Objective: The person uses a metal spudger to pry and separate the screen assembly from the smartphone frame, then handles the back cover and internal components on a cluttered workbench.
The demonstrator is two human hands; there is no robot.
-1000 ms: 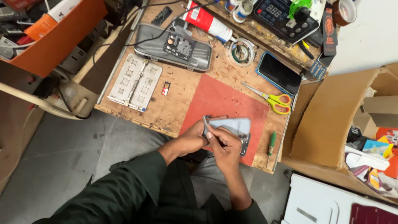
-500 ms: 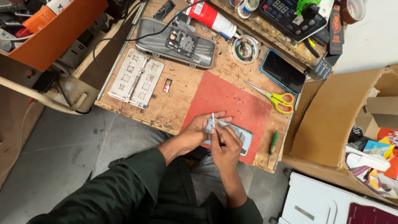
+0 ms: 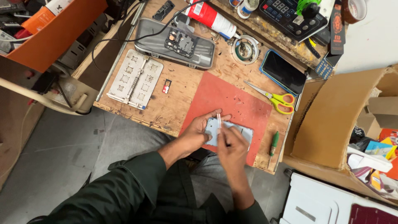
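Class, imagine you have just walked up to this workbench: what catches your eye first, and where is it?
First, the red mat at the bench's near edge, where the left hand steadies a pale flat device and the right hand lifts a thin white strip. Next, yellow-handled scissors just right of the mat.

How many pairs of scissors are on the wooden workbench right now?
1. The yellow-handled scissors lie on the wooden workbench, at the right edge of the red mat, below the dark phone. Others may be hidden in the clutter along the back.
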